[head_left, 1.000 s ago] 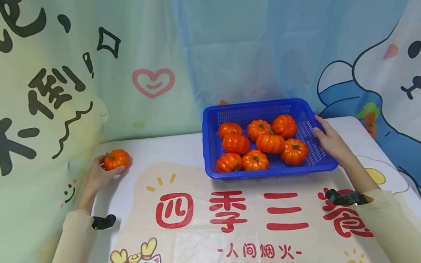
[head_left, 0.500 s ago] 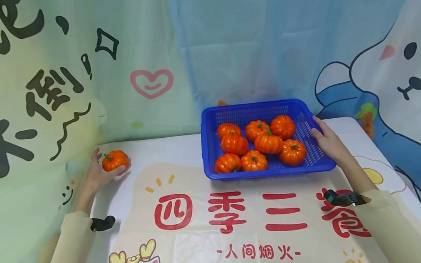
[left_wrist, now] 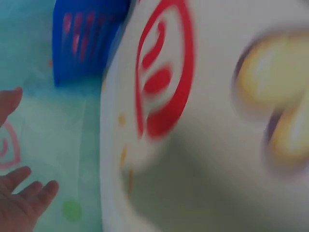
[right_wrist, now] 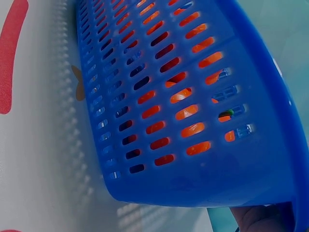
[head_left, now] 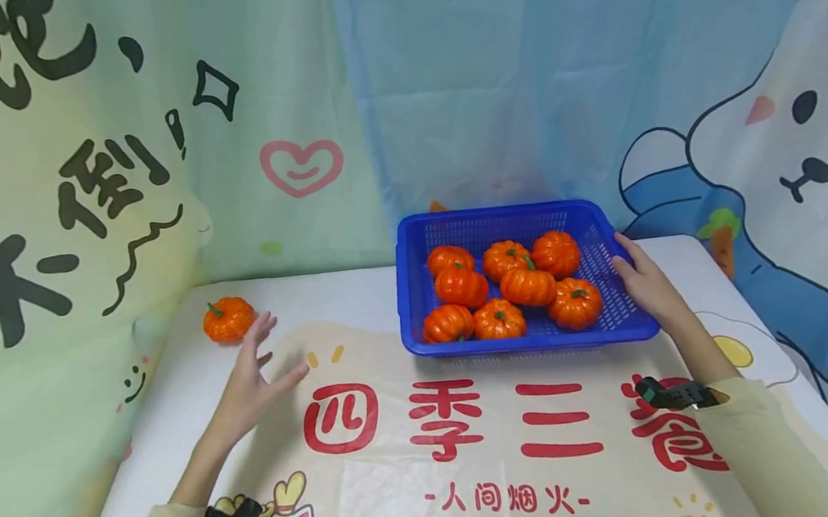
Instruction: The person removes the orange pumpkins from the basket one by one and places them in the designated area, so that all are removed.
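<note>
My left hand [head_left: 251, 388] is raised over the table with its fingers and thumb spread, holding nothing. Just beyond its fingertips a small orange pumpkin [head_left: 227, 320] with a green stem sits alone at the table's back left. In the left wrist view, only the spread fingers [left_wrist: 29, 198] and thumb tip show. At the right end of a blue plastic basket [head_left: 532, 342], my right hand [head_left: 649, 283] grips the rim. Several glossy orange pumpkins [head_left: 528, 287] lie inside. The right wrist view shows the basket's slotted wall [right_wrist: 193, 169], with part of a finger [right_wrist: 260, 220] under its rim.
A printed cloth with red characters [head_left: 553, 417] covers the table [head_left: 321, 295]. Behind it hangs a patterned curtain [head_left: 448, 140], close to the basket's back side. A thin cable [head_left: 748, 318] runs along the right side of the table.
My left hand has let go of the single pumpkin and moved right and toward me, fingers spread. The pumpkin stays at the back left. My right hand keeps its hold on the basket.
</note>
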Demonstrator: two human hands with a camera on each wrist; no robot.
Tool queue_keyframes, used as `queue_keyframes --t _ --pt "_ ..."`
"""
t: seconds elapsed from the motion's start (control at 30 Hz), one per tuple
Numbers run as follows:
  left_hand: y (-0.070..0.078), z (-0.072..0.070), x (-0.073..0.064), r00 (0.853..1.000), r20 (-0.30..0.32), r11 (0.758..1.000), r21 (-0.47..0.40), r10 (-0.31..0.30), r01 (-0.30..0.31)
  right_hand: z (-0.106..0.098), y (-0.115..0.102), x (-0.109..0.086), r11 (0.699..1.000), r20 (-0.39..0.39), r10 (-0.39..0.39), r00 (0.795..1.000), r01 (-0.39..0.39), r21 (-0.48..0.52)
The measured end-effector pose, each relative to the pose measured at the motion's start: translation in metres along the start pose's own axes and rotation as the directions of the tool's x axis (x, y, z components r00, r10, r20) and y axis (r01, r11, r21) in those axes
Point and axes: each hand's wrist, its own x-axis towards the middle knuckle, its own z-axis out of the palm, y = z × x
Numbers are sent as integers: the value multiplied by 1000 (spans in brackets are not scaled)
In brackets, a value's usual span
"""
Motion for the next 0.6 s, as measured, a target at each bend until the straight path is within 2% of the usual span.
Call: queue_keyframes --t 0.13,0.23,0.43,0.53,0.6 --pt "10 23 -14 996 80 996 -68 -47 53 0 1 -2 1000 8 14 1000 -14 3" --pt "15 34 -20 990 132 994 -94 -47 60 0 1 -2 1000 14 11 1000 -11 3" --pt "31 45 -17 976 216 987 -154 -18 52 -1 0 -1 1000 2 1 1000 -1 -2" --pt "42 49 -16 965 262 981 -176 -33 82 -1 0 -1 1000 0 2 1000 -2 0" --pt "49 51 -16 957 285 982 -161 -52 101 0 -1 0 1000 2 3 1000 -3 2"
